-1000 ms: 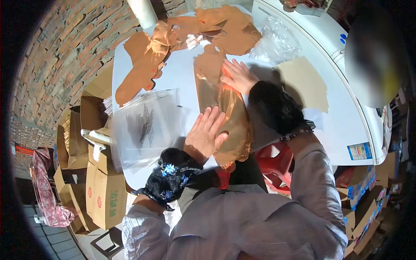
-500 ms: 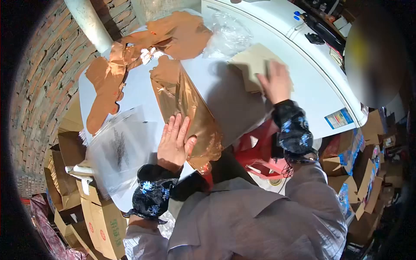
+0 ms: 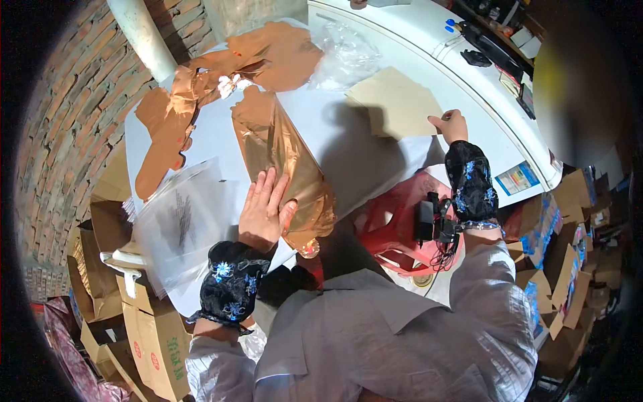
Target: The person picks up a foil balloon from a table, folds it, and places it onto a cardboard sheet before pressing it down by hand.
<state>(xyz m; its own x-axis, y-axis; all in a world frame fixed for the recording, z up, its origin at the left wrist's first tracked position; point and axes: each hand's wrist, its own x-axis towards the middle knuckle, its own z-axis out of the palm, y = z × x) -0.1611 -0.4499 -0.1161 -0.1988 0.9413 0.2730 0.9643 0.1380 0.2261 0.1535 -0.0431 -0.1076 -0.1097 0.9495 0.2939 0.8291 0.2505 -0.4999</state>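
Observation:
My left hand (image 3: 262, 213) lies flat, fingers stretched, on the lower left part of a deflated copper-coloured foil balloon (image 3: 284, 154). Beside it on the left is a stack of clear plastic bags (image 3: 181, 231) with dark print. My right hand (image 3: 450, 125) is closed in a pinch at the right corner of a cream paper sheet (image 3: 395, 100), one of a few overlapping on the white surface. More flat copper foil balloons (image 3: 284, 57) lie at the far left, with a small pale pink-white bundle (image 3: 231, 85) among them.
A crumpled clear plastic bag (image 3: 345, 53) lies behind the paper. Below the table edge stands a red plastic stool (image 3: 402, 228) with a black adapter and cables (image 3: 435, 221). Cardboard boxes (image 3: 151, 335) flank both sides. A brick wall (image 3: 74, 114) and white pipe (image 3: 140, 37) rise at left.
My right hand has slid right, from lying spread over the cream paper to pinching at its right corner. The left hand stays on the foil balloon.

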